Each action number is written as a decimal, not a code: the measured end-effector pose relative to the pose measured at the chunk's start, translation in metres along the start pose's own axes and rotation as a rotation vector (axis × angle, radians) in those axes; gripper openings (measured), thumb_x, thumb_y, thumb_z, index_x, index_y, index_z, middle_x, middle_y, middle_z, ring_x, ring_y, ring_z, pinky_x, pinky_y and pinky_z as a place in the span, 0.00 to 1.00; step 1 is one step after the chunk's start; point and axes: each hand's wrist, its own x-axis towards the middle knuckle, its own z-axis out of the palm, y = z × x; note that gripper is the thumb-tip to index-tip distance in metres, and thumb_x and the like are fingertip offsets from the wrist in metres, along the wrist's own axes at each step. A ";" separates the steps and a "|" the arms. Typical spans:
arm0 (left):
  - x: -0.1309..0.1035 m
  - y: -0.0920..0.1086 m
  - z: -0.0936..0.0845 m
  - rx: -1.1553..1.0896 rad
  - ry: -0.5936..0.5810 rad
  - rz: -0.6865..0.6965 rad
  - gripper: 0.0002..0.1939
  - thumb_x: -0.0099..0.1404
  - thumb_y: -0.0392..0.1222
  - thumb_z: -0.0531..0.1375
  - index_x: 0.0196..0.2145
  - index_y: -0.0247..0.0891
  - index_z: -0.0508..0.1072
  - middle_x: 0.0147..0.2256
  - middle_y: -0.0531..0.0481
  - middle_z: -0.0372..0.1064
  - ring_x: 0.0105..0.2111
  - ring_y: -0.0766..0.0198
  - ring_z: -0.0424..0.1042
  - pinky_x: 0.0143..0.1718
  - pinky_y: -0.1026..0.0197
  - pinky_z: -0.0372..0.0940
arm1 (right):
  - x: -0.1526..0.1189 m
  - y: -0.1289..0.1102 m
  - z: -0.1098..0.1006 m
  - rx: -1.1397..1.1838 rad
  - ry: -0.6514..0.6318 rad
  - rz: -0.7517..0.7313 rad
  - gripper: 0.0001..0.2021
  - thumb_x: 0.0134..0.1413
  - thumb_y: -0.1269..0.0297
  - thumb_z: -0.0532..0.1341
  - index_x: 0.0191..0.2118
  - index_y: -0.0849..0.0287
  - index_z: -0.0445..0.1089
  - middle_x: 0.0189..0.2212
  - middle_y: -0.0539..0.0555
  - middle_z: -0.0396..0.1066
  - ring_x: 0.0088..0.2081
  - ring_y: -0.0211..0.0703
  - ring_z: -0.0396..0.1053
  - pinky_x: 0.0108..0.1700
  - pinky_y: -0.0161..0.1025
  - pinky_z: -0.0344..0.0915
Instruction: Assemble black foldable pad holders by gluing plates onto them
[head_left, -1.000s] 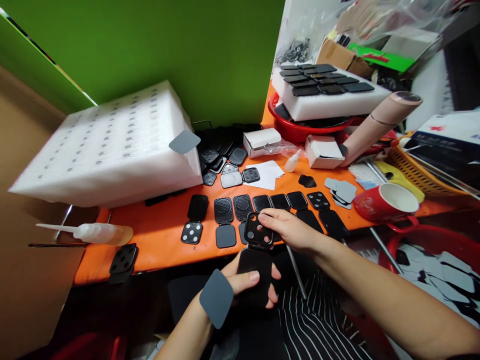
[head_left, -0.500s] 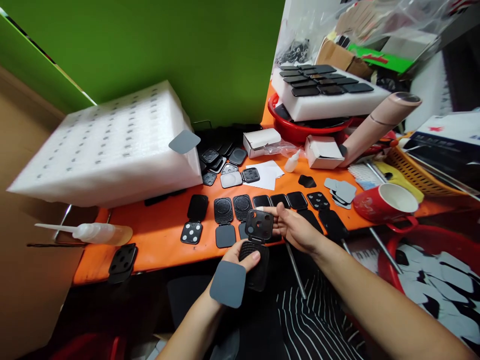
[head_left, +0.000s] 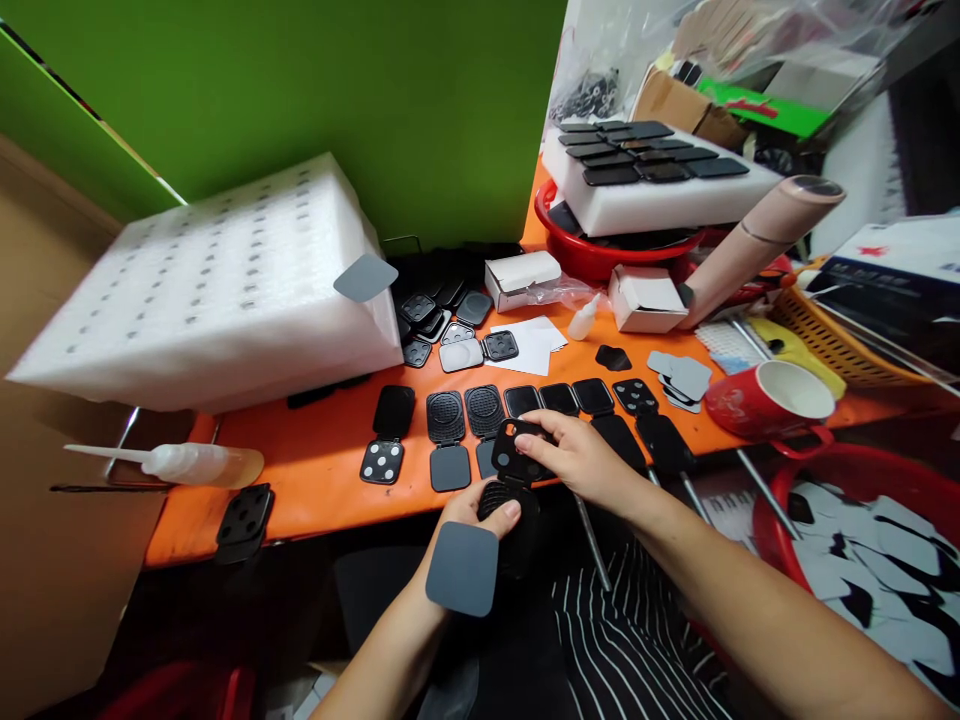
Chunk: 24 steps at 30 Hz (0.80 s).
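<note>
black hinged case [head_left: 510,464], lower centre: we see the left hand [head_left: 470,507] clamped on its lower half, right hand [head_left: 587,462] gripping the upper.

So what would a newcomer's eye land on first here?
Probably the large bright-green panel at the back, behind the bright-orange tabletop. At front centre, the left hand and right hand hold a hinged black square case; a flat grey rounded square covers the left wrist.

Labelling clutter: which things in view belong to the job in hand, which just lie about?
Likely the job:
hinged black case, held by left hand and right hand
gray square near left hand
similar hinged pieces nearby

Likely lying about:
red mug
pink cylinder
</note>
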 end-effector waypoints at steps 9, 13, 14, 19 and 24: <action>-0.003 0.003 0.006 -0.135 -0.009 0.004 0.22 0.47 0.46 0.66 0.40 0.36 0.73 0.31 0.50 0.73 0.31 0.62 0.69 0.37 0.60 0.64 | 0.006 0.002 0.002 0.419 -0.087 0.155 0.12 0.52 0.55 0.58 0.34 0.59 0.69 0.27 0.49 0.69 0.26 0.35 0.66 0.29 0.34 0.65; -0.002 0.001 0.007 -0.143 0.010 0.008 0.23 0.46 0.45 0.67 0.41 0.36 0.73 0.33 0.50 0.74 0.32 0.62 0.70 0.39 0.59 0.65 | 0.006 -0.001 0.000 0.427 -0.120 0.165 0.12 0.53 0.56 0.59 0.33 0.61 0.69 0.26 0.49 0.68 0.24 0.33 0.65 0.28 0.33 0.63; -0.002 0.000 0.006 -0.141 0.010 0.009 0.23 0.46 0.45 0.66 0.42 0.36 0.73 0.33 0.49 0.74 0.33 0.61 0.70 0.39 0.59 0.65 | 0.006 0.000 0.000 0.425 -0.125 0.167 0.12 0.53 0.56 0.58 0.32 0.61 0.69 0.25 0.49 0.68 0.24 0.32 0.64 0.27 0.32 0.62; 0.001 -0.003 0.005 -0.093 0.014 0.067 0.21 0.48 0.44 0.65 0.41 0.36 0.73 0.37 0.47 0.75 0.37 0.57 0.71 0.42 0.56 0.64 | 0.010 0.005 0.001 0.374 -0.123 0.130 0.13 0.54 0.54 0.57 0.34 0.60 0.68 0.27 0.50 0.68 0.26 0.35 0.66 0.30 0.35 0.63; 0.010 -0.002 0.004 -0.015 0.193 0.205 0.19 0.51 0.40 0.62 0.42 0.37 0.71 0.41 0.46 0.73 0.43 0.56 0.70 0.48 0.55 0.61 | -0.013 0.004 0.010 -0.003 0.331 -0.064 0.11 0.53 0.55 0.58 0.36 0.56 0.66 0.33 0.52 0.69 0.36 0.42 0.67 0.39 0.38 0.63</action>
